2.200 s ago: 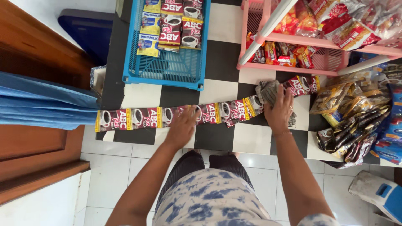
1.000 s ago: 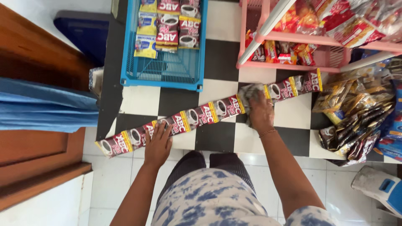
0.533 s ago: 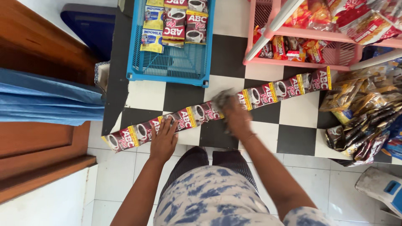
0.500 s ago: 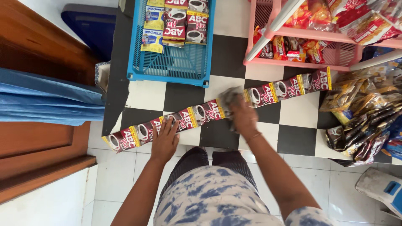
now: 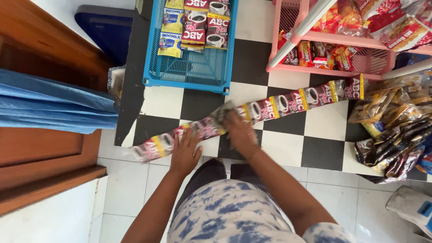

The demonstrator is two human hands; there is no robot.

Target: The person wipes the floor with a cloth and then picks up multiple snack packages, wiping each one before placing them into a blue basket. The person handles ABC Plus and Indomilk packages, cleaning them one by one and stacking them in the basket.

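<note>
Your left hand (image 5: 185,154) lies flat, fingers spread, pressing down on the long strip of coffee sachets (image 5: 288,101) near its lower-left end. Your right hand (image 5: 240,132) sits just beside it, a little further along the strip, and it is blurred; it seems to hold a crumpled cloth (image 5: 223,111) against the sachets, though you cannot tell how tightly the fingers close on it. The strip lies stretched out on the black-and-white chequered surface (image 5: 315,128), its long axis running on a diagonal: the low end points toward the wooden door (image 5: 45,148) at your left, the high end climbs to the right and reaches the foot of the pink rack (image 5: 355,42) of snack packets. The sachets lie face up, joined end to end. Beyond the strip stands a blue plastic basket (image 5: 189,72) with more sachets at its far end, well apart from your hands. At the right edge a heap of dark sachet bundles (image 5: 396,135) rests just beside the strip's upper end
</note>
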